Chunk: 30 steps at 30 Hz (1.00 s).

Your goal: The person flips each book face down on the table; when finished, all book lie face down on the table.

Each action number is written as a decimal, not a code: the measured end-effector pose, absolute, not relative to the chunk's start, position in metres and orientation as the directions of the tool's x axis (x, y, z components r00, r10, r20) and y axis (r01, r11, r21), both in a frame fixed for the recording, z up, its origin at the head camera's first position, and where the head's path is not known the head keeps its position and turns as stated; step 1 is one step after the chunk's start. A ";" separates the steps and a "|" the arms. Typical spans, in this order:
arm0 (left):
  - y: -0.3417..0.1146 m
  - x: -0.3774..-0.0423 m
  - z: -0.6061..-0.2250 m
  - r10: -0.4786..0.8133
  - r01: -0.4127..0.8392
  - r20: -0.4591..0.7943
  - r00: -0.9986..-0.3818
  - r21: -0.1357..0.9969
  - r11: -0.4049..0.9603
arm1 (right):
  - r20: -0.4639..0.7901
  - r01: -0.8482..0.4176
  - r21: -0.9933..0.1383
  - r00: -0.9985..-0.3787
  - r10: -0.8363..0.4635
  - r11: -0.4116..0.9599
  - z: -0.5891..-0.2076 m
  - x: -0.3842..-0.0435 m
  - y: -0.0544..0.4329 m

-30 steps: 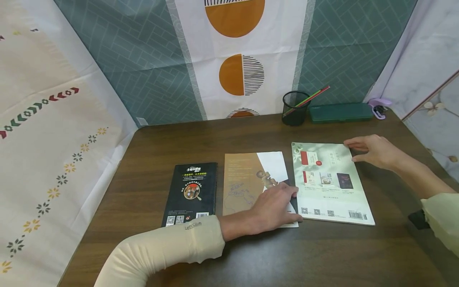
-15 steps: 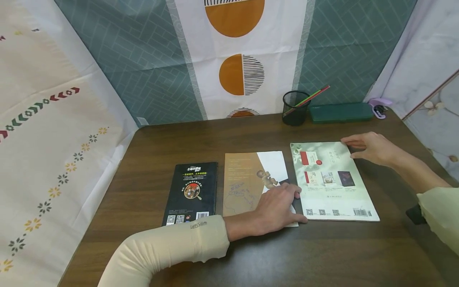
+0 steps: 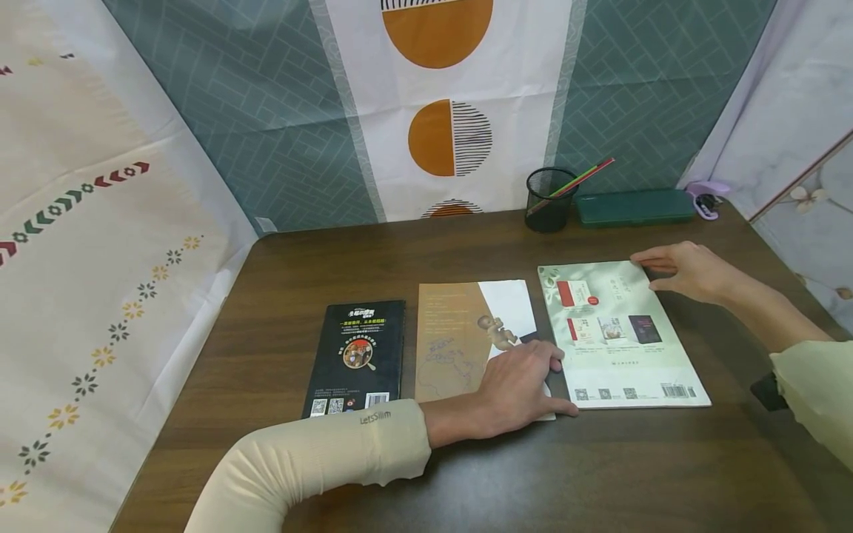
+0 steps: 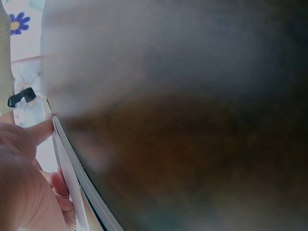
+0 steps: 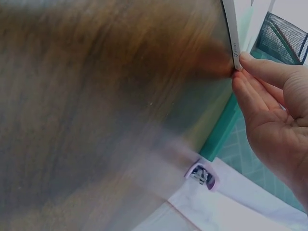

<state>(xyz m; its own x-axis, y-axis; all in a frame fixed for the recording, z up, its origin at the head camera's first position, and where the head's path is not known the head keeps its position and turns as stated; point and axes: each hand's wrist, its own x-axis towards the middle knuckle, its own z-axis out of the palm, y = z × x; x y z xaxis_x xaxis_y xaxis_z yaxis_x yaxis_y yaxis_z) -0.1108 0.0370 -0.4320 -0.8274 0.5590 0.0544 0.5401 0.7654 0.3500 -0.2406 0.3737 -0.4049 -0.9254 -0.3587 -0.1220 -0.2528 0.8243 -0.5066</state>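
Observation:
A pale green book (image 3: pixel 626 348) lies flat, back cover up, at the right of the row. My left hand (image 3: pixel 516 389) reaches across the brown-and-white book (image 3: pixel 446 326) and grips the green book's near left corner, thumb at the near edge and fingers along the left side. In the left wrist view the fingers (image 4: pixel 60 185) curl beside that edge. My right hand (image 3: pixel 689 274) holds the far right corner; the right wrist view shows thumb and fingertips meeting around the book's spine end (image 5: pixel 234 45). A black book (image 3: pixel 356 355) lies at the left, its near edge partly behind the sleeve.
Along the table's back edge stand a black mesh pen holder (image 3: pixel 548 211) with pencils, a green case (image 3: pixel 634 209) and a lilac item (image 3: pixel 706 198) that looks like a tape dispenser. A patterned cloth (image 3: pixel 286 111) hangs behind. Wooden tabletop (image 3: pixel 600 474) extends in front of the books.
The green book has turned slightly, its near edge swinging right and its far edge a little left. Both hands moved with it, left hand rightward, right hand slightly left and back. Other books stayed.

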 end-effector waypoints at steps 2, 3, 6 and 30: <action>0.037 -0.111 -0.433 0.565 0.547 0.060 -0.823 0.353 0.759 | -0.133 -0.241 -0.518 -0.925 -0.355 0.821 -0.405 -0.241 0.373; 0.037 -0.111 -0.433 0.568 0.550 0.062 -0.820 0.354 0.756 | -0.136 -0.237 -0.521 -0.925 -0.354 0.820 -0.404 -0.241 0.373; 0.036 -0.111 -0.434 0.579 0.564 0.073 -0.812 0.351 0.747 | -0.141 -0.233 -0.522 -0.925 -0.353 0.820 -0.404 -0.242 0.372; 0.032 -0.109 -0.436 0.616 0.610 0.104 -0.781 0.337 0.717 | -0.141 -0.232 -0.513 -0.927 -0.348 0.826 -0.404 -0.232 0.371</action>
<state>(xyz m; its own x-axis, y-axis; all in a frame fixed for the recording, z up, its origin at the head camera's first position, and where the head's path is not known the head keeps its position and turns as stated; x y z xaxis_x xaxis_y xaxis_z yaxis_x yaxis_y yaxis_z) -0.1091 0.0321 -0.4360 -0.7813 0.6155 0.1036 0.6098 0.7174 0.3369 -0.2323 0.3709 -0.4040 -0.9270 -0.3477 -0.1410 -0.2318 0.8263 -0.5134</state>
